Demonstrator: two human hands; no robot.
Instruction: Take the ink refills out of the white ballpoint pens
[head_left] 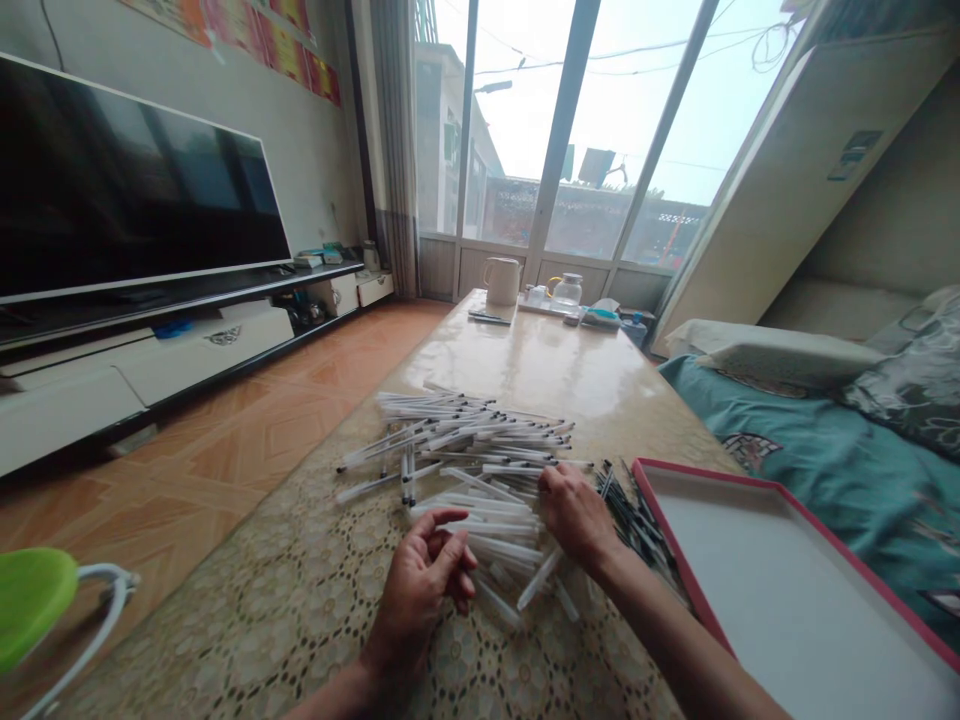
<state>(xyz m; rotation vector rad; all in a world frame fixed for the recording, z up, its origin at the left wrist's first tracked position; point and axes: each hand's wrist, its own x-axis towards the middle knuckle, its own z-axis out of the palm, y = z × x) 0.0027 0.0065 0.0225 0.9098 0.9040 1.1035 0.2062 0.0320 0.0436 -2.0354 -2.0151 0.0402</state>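
Observation:
My left hand (427, 585) is at the near left edge of a heap of translucent white pen barrels (502, 530). Its fingers are curled but apart, with a gap between thumb and index finger and nothing plainly held. At the right side of the heap, my right hand (577, 515) has its fingers pinched together; what they hold, if anything, is hidden. Beyond both hands lie many white pens with dark tips (465, 430), mostly crosswise. Thin dark sticks that look like pen refills (634, 515) are bunched just right of my right hand.
A shallow white tray with a red rim (795, 590) lies on the right of the patterned table (300, 590). A pitcher (502, 282) and a glass jug (568, 290) stand at the far end. A green stool (34, 605) is at the left, a bed or couch (697, 395) at the right.

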